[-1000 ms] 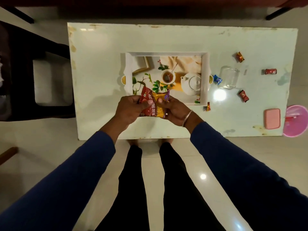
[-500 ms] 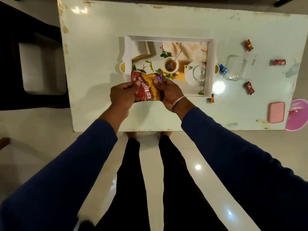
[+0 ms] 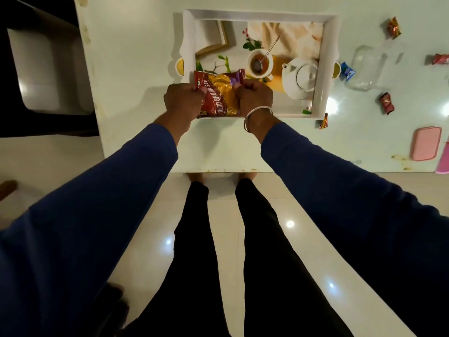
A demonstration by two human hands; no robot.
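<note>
White table (image 3: pixel 145 57), picture tray (image 3: pixel 262 14) on it. Left hand (image 3: pixel 183 100), right hand (image 3: pixel 255 96) each pinch snack packet (image 3: pixel 221 93) over tray's near-left part. Likely step: tearing open. Next: pull hands apart.

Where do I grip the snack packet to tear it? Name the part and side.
Pinch the snack packet at its flat far edge, probably. Come from the near side, one hand per corner, much as the left hand and right hand pinch its sides now; that edge is thin and free over the tray.
</note>
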